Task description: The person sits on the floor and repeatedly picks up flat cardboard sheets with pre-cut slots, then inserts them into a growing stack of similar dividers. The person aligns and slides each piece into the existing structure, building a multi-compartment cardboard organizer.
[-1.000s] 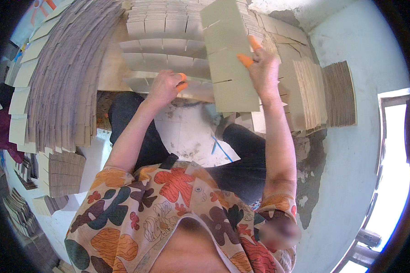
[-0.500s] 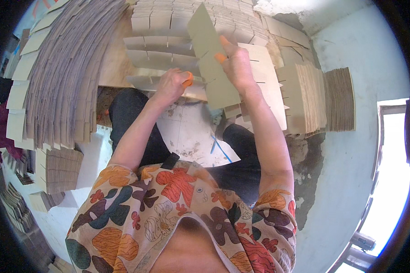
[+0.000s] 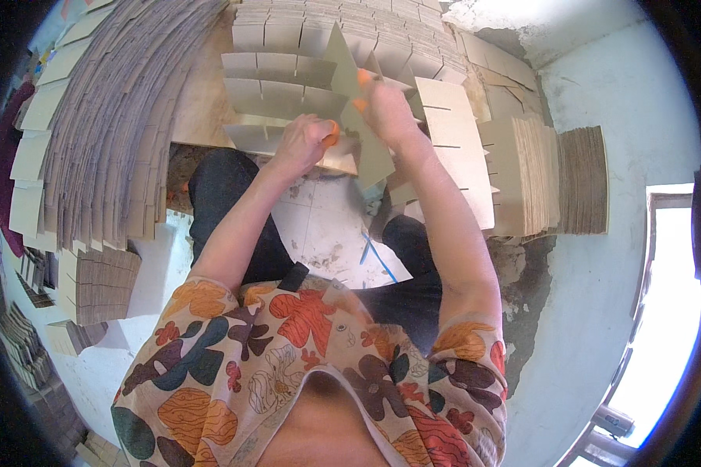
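Observation:
My right hand [image 3: 389,115], with orange covers on its fingertips, grips a grey cardboard divider strip [image 3: 375,162]. That strip stands on edge and runs away from me, across the ends of several slotted cardboard strips [image 3: 280,100] set upright in rows. Closed on the nearest upright strip [image 3: 253,138] is my left hand [image 3: 307,142], an orange cover showing on one finger. How far the slots of the crossing strips sit in each other is hidden by my hands. Right of my right hand lies a flat slotted cardboard sheet [image 3: 453,148].
A long stack of cardboard strips [image 3: 117,117] fills the left side. More stacked strips [image 3: 533,179] stand at the right by the wall. Packed dividers [image 3: 350,27] cover the far part of the wooden board [image 3: 199,105]. Blue straps [image 3: 379,255] lie on the floor between my legs.
My right hand has brought the crossing strip lower and slightly left, in among the upright rows. My left hand has shifted a little to the right along the nearest strip.

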Available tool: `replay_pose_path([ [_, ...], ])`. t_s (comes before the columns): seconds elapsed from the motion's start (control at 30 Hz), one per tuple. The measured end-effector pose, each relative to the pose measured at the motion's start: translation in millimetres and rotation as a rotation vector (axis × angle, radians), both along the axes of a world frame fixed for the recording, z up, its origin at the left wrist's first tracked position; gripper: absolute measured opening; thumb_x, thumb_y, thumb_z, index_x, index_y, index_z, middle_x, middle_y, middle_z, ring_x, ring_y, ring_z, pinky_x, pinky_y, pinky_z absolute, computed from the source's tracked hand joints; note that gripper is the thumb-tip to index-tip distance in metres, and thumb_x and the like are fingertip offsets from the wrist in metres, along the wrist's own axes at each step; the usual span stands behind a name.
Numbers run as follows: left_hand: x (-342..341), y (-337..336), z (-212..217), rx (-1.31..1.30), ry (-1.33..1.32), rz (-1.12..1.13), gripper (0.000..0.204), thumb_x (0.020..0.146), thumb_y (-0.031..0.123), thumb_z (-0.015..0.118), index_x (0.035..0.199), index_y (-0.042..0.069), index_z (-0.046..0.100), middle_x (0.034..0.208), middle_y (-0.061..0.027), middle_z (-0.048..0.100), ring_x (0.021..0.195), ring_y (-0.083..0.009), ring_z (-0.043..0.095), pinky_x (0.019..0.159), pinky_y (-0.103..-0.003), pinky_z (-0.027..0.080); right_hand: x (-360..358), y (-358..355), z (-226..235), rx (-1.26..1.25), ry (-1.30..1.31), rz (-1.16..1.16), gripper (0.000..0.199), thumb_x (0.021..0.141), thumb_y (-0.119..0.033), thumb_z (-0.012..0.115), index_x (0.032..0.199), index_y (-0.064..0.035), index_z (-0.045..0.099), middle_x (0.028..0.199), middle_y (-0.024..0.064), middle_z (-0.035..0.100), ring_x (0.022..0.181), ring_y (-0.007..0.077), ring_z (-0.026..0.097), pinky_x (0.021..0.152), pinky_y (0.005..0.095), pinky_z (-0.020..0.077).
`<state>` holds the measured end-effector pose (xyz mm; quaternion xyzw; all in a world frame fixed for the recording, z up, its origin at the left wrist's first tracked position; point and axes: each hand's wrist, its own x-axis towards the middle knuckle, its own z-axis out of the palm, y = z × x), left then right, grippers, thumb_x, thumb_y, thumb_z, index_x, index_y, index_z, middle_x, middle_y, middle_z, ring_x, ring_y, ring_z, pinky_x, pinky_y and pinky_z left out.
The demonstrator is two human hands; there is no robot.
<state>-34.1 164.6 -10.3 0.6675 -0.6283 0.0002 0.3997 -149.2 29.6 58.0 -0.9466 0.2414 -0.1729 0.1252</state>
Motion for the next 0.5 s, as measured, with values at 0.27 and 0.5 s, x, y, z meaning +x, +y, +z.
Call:
replay_pose_path([
  [0.27, 4.7, 2.4, -5.6, 0.034, -0.008, -0.054, 0.01, 0.071, 0.009, 0.068, 0.077, 0.005, 0.061, 0.07, -0.0139, 0.058, 0.07, -0.0316, 0.056, 0.065, -0.042, 0.045, -25.6, 47.0, 44.4, 0.0, 0.195, -0.127, 0.017, 0.08, -0.014, 0.06, 0.092, -0.0014, 0.057, 0.077, 0.0208, 0.062, 0.073, 0.0367, 0.062, 0.064, 0.0437, 0.0492],
  [0.5, -2.3, 1.7, -0.1, 0.002, 0.018, -0.033, 0.011, 0.071, 0.008, 0.07, 0.08, 0.005, 0.063, 0.07, -0.0134, 0.057, 0.07, -0.0321, 0.056, 0.064, -0.042, 0.045, -43.8, 64.5, -5.8, -0.094, 0.202, -0.024, 0.011, 0.068, 0.001, 0.059, 0.079, -0.0001, 0.059, 0.074, 0.0198, 0.062, 0.072, 0.0355, 0.064, 0.064, 0.0434, 0.0529],
])
